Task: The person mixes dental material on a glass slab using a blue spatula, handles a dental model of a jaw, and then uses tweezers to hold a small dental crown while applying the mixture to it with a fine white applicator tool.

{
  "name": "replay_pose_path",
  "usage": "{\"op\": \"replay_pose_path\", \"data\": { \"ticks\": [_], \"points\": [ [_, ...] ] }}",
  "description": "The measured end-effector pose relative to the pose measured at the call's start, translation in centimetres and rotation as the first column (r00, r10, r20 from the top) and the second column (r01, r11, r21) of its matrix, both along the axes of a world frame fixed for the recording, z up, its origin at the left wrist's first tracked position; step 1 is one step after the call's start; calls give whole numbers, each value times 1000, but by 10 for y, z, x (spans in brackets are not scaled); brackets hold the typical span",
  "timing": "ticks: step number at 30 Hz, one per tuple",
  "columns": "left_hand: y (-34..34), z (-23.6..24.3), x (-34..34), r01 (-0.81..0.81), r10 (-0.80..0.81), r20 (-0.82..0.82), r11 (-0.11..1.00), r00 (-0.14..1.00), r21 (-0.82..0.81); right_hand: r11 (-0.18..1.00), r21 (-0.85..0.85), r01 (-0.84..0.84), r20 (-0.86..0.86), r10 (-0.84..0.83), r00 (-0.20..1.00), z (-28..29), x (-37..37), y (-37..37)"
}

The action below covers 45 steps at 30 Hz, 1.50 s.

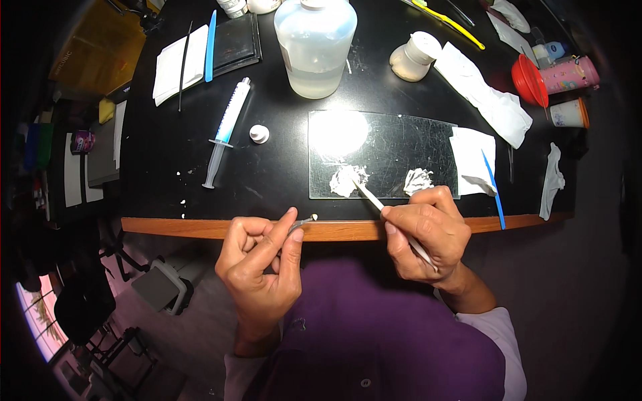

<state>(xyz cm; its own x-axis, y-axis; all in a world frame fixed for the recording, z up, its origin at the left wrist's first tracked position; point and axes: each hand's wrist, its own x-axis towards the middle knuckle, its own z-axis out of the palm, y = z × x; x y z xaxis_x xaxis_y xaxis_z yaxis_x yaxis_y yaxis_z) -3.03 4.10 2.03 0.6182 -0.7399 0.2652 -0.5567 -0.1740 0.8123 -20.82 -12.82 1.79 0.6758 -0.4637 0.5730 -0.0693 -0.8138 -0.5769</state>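
Note:
Near the table's wooden edge, my left hand (261, 264) pinches slim grey metal tweezers (298, 226). A tiny off-white piece (314, 217) sits at their tip. My right hand (431, 234) grips a thin white stick-like tool (371, 198) like a pen. Its tip touches a smeared mound of white paste (343, 182) on the glass slab (388, 144). A second white paste mound (418, 179) lies further right on the slab, just beyond my right fingers.
Left of the slab lie a syringe (231, 120) and a small white cap (259, 134). A large translucent bottle (314, 50) stands behind. To the right are folded paper (471, 157), a blue stick tool (495, 190), crumpled tissue (488, 100) and a red bowl (528, 80).

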Motion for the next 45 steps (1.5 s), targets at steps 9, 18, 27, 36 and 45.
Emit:
{"op": "replay_pose_path", "data": {
  "ticks": [9,18,27,36,45],
  "points": [
    [3,-1,-16,0,1,-27,999,1000,32,999,-29,-19,4,19,1000,-2,3,1],
    [-7,-3,-19,-39,42,-88,999,995,38,1000,9,-13,15,13,1000,-3,0,-1],
    [-10,-5,-26,-32,41,-159,998,986,55,997,64,-35,5,35,999,-2,-4,-4],
    [-6,-11,-25,-4,6,-145,1000,989,11,999,35,-30,45,28,999,-7,1,-2],
    [-6,-11,-23,-8,5,-173,1000,985,-11,999,25,-48,59,47,997,-8,-1,-3]
  ]
}}
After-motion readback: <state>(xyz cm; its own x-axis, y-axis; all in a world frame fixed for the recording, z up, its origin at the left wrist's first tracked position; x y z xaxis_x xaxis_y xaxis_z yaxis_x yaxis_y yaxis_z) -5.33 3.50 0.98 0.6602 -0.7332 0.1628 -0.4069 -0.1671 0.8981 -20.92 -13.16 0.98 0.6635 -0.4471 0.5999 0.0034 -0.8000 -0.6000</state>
